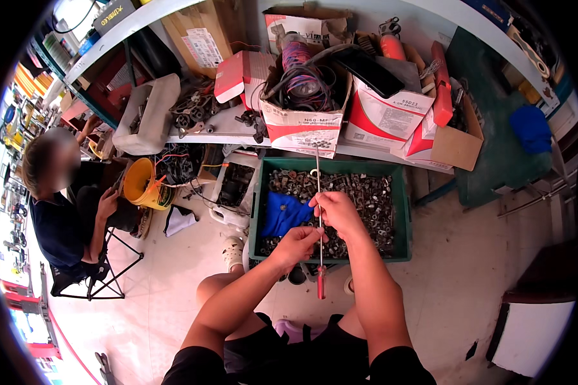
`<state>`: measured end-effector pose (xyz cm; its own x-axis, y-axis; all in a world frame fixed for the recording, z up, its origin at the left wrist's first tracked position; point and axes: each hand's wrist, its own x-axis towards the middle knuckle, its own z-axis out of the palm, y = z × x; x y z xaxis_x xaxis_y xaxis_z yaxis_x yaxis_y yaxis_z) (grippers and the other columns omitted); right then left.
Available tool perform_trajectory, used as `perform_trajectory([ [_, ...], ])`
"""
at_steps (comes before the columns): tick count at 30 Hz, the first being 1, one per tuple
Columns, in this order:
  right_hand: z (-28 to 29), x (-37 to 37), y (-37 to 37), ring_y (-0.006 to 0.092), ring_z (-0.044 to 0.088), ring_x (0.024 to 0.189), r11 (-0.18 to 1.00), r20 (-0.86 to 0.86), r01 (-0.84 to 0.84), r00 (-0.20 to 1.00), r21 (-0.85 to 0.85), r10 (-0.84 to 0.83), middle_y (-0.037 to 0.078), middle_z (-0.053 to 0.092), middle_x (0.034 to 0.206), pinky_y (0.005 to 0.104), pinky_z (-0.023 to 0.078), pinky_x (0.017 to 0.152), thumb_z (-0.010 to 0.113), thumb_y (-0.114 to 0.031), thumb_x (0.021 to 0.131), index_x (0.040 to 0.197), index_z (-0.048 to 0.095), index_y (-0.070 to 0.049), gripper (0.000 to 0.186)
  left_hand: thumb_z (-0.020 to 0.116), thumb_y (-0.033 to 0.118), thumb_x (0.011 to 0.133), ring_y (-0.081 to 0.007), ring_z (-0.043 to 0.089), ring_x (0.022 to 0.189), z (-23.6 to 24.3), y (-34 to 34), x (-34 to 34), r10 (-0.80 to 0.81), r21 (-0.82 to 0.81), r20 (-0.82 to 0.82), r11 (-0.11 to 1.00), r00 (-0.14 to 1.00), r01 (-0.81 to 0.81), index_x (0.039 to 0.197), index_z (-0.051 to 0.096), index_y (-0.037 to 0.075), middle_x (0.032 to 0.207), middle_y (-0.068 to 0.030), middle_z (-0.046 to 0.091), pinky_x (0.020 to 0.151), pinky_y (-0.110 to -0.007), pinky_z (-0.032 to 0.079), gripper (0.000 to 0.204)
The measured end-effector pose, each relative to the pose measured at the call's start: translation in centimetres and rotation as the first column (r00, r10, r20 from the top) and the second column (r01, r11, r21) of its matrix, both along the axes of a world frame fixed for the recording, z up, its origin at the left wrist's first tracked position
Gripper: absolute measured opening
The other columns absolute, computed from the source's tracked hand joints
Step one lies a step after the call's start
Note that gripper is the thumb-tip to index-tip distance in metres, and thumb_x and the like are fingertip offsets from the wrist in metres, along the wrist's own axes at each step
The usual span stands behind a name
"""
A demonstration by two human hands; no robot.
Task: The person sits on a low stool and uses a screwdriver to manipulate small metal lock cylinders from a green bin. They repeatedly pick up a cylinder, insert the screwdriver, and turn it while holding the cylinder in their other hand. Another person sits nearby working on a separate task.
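Observation:
A long thin metal rod with a red handle (321, 282), like a screwdriver, stands lengthwise across the middle of the view, over a green bin (401, 212) of assorted small metal parts (369, 199). My right hand (335, 212) is closed on the upper shaft. My left hand (302, 245) pinches the shaft lower down, just above the handle. A small pale ring (315, 173) shows by the rod's far end; whether it is on the rod or behind it I cannot tell. A blue cloth (279, 215) lies in the bin's left part, beside my right hand.
Cardboard boxes (382, 112), a phone (366, 70) and loose parts (192, 109) crowd the shelf behind the bin. To my left a person (61, 212) sits on a folding stool near a yellow bucket (141, 183). A green panel (478, 179) stands at the right.

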<state>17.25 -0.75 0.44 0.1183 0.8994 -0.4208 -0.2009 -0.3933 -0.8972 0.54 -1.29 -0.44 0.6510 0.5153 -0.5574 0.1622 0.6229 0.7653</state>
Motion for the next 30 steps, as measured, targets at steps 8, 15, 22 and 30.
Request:
perform_trajectory([
  [8,-0.17,0.27,0.18,0.0053,0.038,0.05,1.0,-0.001,-0.001,1.0,0.008,0.001,0.002,0.056,0.069,0.0228,0.03,0.045,0.048,-0.022,0.101,0.09,0.064,0.0,0.03,0.054,0.029,0.101,-0.0009,0.028,0.049,-0.48,0.11,0.55,0.0,0.093,-0.016,0.996,1.0,0.001,0.09,0.067,0.007,0.062,0.0102,0.04,0.046,-0.02,0.022,0.028],
  [15,-0.01,0.19,0.19,0.0043,0.034,0.049,1.0,0.019,0.013,1.0,0.001,-0.013,0.001,0.054,0.069,0.0219,0.028,0.045,0.048,-0.023,0.102,0.091,0.063,0.0,0.03,0.056,0.027,0.1,-0.0007,0.029,0.049,-0.05,0.3,0.79,0.005,0.07,-0.014,0.998,1.0,-0.004,0.088,0.067,0.007,0.063,0.0099,0.043,0.045,-0.02,0.022,0.027],
  [22,0.39,0.28,-0.05,0.0043,0.034,0.049,1.0,-0.011,0.022,1.0,0.01,-0.022,0.002,0.055,0.069,0.0217,0.027,0.045,0.048,-0.022,0.102,0.09,0.063,0.001,0.03,0.057,0.027,0.1,-0.001,0.028,0.049,-0.02,0.2,0.77,0.011,0.056,-0.002,0.998,1.0,-0.011,0.087,0.067,0.007,0.062,0.0102,0.042,0.046,-0.02,0.021,0.027],
  [30,0.35,0.6,-0.14,0.0038,0.033,0.047,0.999,-0.181,0.038,0.983,0.028,-0.033,0.002,0.055,0.069,0.0207,0.024,0.043,0.05,-0.022,0.101,0.09,0.063,0.001,0.029,0.055,0.026,0.101,-0.0022,0.027,0.049,0.11,0.4,0.56,0.016,-0.046,0.118,0.999,0.993,-0.01,0.089,0.066,0.005,0.061,0.0099,0.04,0.047,-0.021,0.021,0.027],
])
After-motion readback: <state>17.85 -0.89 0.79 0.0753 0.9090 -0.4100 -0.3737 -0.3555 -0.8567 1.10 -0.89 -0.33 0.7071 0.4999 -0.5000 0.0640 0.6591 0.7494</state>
